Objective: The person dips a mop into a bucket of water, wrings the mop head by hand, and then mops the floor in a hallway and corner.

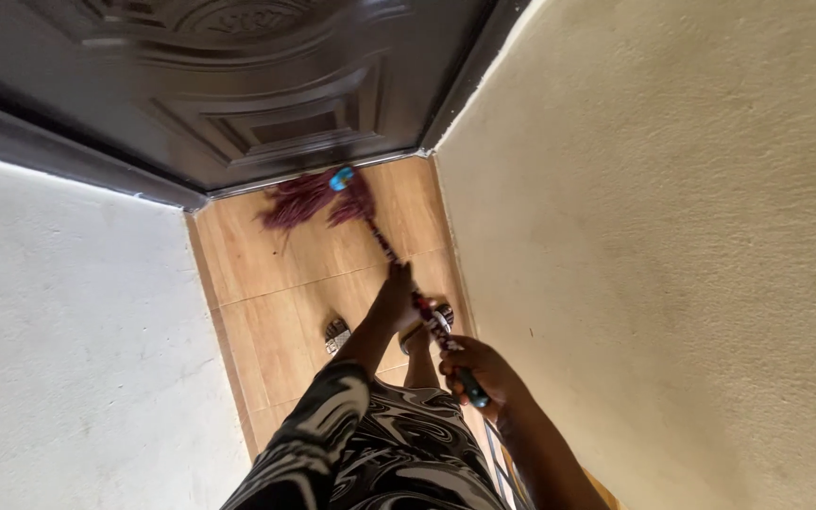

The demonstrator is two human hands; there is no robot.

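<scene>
Both hands (436, 335) grip mop (399, 260); head (309, 198) near door (238, 85).

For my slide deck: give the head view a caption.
Both hands, left ahead of right, grip a mop on tiled floor by a dark door.

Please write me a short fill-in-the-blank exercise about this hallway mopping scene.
1. The left hand and right hand both grip the handle of a ____.
2. The mop head has strands coloured dark ____.
3. The mop head lies on the tiled floor right in front of a dark ____.
4. The hand higher up the handle, nearer its top end, is the ____ one.

Missing words: mop; red; door; right
</scene>
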